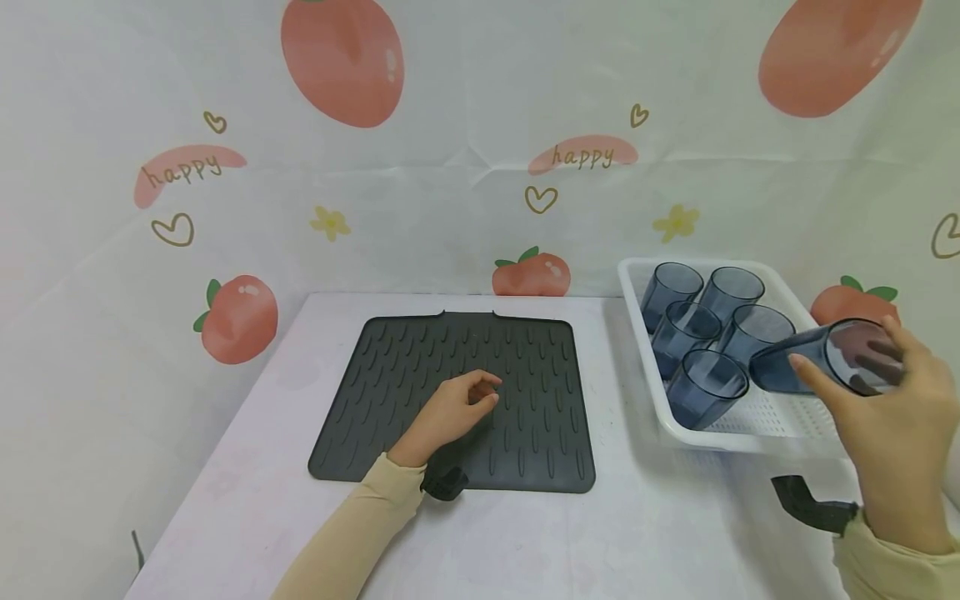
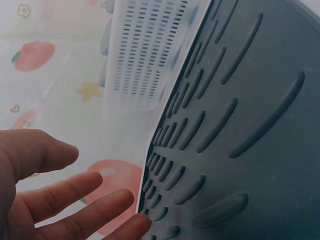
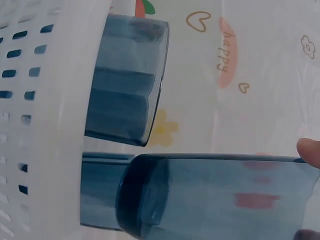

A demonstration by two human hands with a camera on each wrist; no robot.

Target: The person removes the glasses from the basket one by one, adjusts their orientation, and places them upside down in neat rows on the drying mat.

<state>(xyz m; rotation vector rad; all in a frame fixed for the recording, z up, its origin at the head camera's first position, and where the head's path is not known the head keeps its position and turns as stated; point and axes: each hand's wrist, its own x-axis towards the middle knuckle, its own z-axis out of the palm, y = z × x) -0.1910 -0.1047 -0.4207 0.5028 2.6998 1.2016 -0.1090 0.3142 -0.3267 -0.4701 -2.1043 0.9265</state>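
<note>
While my left grip (image 1: pixel 453 408) is hanging loose over the mat (image 1: pixel 536 392), my right grip (image 1: pixel 900 408) is clasping a tilted glass (image 3: pixel 215 192) near its rim, presumably leaving its base free.

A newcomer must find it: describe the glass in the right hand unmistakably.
On the table stands a white basket. Near its right side, the right hand grips the bluish glass: it alone is held, tilted; five others stand inside.
</note>
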